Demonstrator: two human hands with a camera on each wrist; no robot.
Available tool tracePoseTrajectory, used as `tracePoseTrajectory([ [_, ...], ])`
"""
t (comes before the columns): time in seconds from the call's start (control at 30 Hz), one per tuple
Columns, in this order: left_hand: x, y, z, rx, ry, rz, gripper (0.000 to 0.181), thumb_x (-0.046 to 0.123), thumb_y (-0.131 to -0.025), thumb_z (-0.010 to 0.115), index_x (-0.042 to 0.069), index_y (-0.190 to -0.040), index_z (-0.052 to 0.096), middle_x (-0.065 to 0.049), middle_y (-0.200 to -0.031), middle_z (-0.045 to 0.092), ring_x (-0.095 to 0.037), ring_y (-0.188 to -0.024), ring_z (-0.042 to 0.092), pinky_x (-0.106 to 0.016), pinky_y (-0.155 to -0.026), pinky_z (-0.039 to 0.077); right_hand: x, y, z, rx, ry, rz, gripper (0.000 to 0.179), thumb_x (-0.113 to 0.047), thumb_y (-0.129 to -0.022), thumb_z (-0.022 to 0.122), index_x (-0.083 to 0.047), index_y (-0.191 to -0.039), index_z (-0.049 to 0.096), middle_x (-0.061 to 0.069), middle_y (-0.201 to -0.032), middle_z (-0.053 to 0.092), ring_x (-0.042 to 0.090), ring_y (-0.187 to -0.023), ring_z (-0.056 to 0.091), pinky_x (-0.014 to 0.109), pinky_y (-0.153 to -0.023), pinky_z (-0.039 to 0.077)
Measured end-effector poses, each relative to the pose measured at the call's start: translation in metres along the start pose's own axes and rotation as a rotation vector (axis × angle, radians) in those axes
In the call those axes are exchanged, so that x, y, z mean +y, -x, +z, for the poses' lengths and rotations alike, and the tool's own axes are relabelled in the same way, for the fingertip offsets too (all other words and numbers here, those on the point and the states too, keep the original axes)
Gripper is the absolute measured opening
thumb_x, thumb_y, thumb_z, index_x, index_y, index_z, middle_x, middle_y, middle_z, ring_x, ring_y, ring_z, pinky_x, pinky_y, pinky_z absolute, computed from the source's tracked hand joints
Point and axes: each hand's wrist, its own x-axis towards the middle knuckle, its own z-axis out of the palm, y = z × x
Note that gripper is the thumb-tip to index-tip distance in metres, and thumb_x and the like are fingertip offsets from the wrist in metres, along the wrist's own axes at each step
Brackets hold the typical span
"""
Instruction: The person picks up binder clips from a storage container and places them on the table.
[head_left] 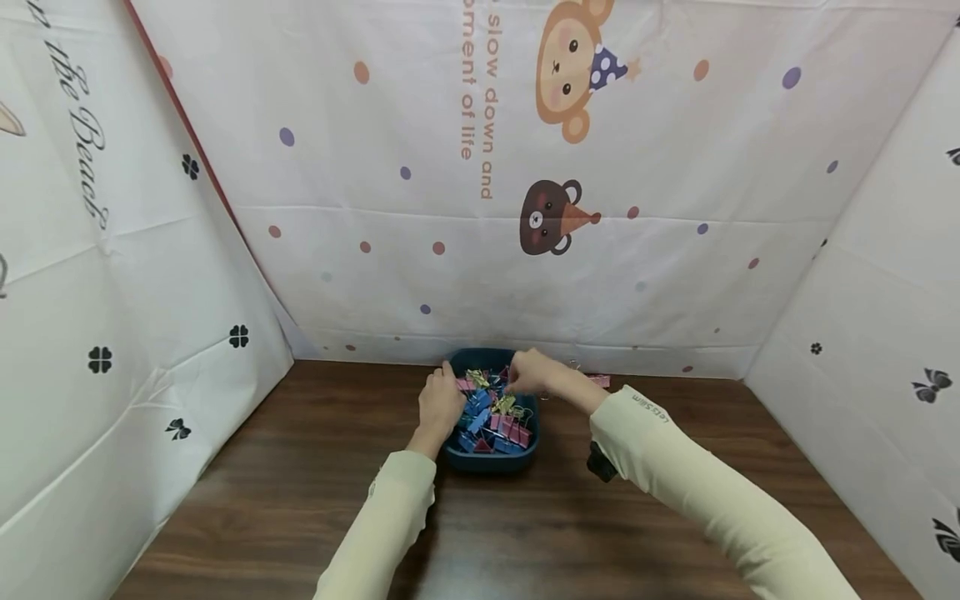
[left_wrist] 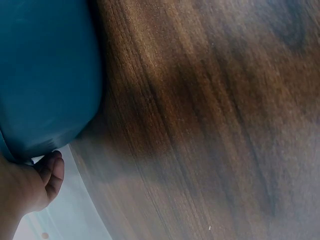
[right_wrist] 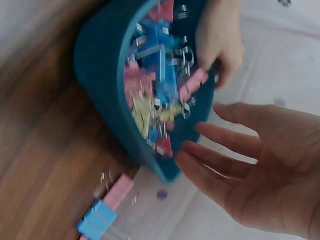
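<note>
A dark teal plastic bin [head_left: 491, 463] stands on the table, filled with a jumble of blue, pink and yellow binder clips [head_left: 480, 417]. My left hand [head_left: 441, 402] grips its left rim; the left wrist view shows those fingers [left_wrist: 56, 175] curled at the bin's edge. Over the right rim is my right hand [head_left: 531, 372]. In the right wrist view its fingers [right_wrist: 220, 167] are spread and loosely bent beside the rim, and I see nothing held in them. That view is blurred.
Pink and blue binder clips [right_wrist: 97, 220] lie on the wooden table [head_left: 300, 500] just right of the bin, partly hidden by the right forearm in the head view. Behind the bin hangs a printed white cloth [head_left: 450, 292], with more cloth at both sides.
</note>
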Motion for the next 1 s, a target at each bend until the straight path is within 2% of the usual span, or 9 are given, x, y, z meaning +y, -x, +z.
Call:
tracePoseTrajectory([
  [0.07, 0.000, 0.001, 0.001, 0.005, 0.007, 0.000, 0.065, 0.011, -0.093, 0.071, -0.008, -0.148, 0.043, -0.027, -0.137, 0.059, -0.038, -0.122, 0.061, -0.048, -0.098, 0.056, -0.007, -0.002, 0.008, -0.120, 0.041, -0.019, 0.020, -0.022, -0.099, 0.068, -0.005, -0.101, 0.079, 0.008, -0.096, 0.077, 0.016, -0.077, 0.068, 0.031, -0.070, 0.056],
  [0.13, 0.001, 0.002, 0.003, 0.005, 0.011, 0.001, 0.064, 0.011, -0.093, 0.072, -0.008, -0.148, 0.044, -0.028, -0.136, 0.060, -0.038, -0.121, 0.062, -0.048, -0.098, 0.056, -0.011, -0.002, 0.015, -0.226, 0.077, -0.047, 0.021, -0.019, -0.099, 0.067, -0.006, -0.113, 0.077, 0.009, -0.110, 0.076, 0.019, -0.093, 0.070, 0.036, -0.082, 0.059],
  [0.17, 0.001, 0.003, 0.004, 0.003, 0.013, 0.001, 0.064, 0.011, -0.093, 0.072, -0.008, -0.147, 0.044, -0.028, -0.136, 0.060, -0.038, -0.121, 0.062, -0.049, -0.098, 0.056, -0.013, -0.002, 0.019, -0.269, 0.097, -0.062, 0.022, -0.017, -0.099, 0.067, -0.006, -0.116, 0.075, 0.010, -0.114, 0.075, 0.020, -0.097, 0.070, 0.037, -0.087, 0.059],
  [0.23, 0.002, 0.004, 0.005, 0.002, 0.014, 0.003, 0.064, 0.010, -0.092, 0.073, -0.009, -0.146, 0.045, -0.028, -0.135, 0.060, -0.038, -0.120, 0.062, -0.049, -0.098, 0.056, -0.015, -0.001, 0.024, -0.320, 0.144, -0.089, 0.022, -0.013, -0.098, 0.067, -0.008, -0.118, 0.075, 0.008, -0.116, 0.074, 0.017, -0.096, 0.069, 0.037, -0.089, 0.060],
  [0.33, 0.004, 0.005, 0.006, 0.004, 0.013, 0.010, 0.063, 0.010, -0.092, 0.073, -0.009, -0.145, 0.046, -0.028, -0.134, 0.061, -0.038, -0.120, 0.063, -0.049, -0.098, 0.056, -0.015, 0.001, 0.028, -0.324, 0.214, -0.110, 0.017, -0.010, -0.096, 0.069, -0.009, -0.112, 0.076, 0.006, -0.107, 0.075, 0.013, -0.085, 0.066, 0.034, -0.083, 0.061],
  [0.47, 0.006, 0.003, 0.004, 0.003, -0.007, 0.025, 0.062, 0.012, -0.093, 0.072, -0.008, -0.145, 0.046, -0.027, -0.134, 0.061, -0.038, -0.120, 0.063, -0.048, -0.098, 0.057, -0.014, 0.003, 0.031, -0.288, 0.253, -0.081, 0.013, -0.007, -0.093, 0.073, -0.012, -0.105, 0.077, 0.000, -0.095, 0.073, 0.009, -0.076, 0.061, 0.030, -0.077, 0.061],
  [0.77, 0.000, 0.002, -0.001, -0.001, -0.026, 0.010, 0.064, 0.012, -0.092, 0.074, -0.008, -0.146, 0.046, -0.026, -0.134, 0.062, -0.038, -0.120, 0.063, -0.047, -0.096, 0.058, -0.010, -0.003, 0.041, -0.309, 0.141, -0.073, 0.018, -0.003, -0.088, 0.078, -0.012, -0.102, 0.072, -0.001, -0.090, 0.065, 0.012, -0.078, 0.057, 0.029, -0.077, 0.060],
  [1.0, -0.001, 0.001, -0.003, 0.006, -0.021, 0.007, 0.063, 0.012, -0.092, 0.073, -0.008, -0.145, 0.046, -0.027, -0.133, 0.061, -0.038, -0.120, 0.063, -0.047, -0.097, 0.057, -0.013, -0.004, 0.033, -0.330, 0.160, -0.090, 0.019, -0.006, -0.086, 0.081, -0.014, -0.101, 0.073, -0.004, -0.090, 0.068, 0.009, -0.076, 0.059, 0.026, -0.072, 0.059],
])
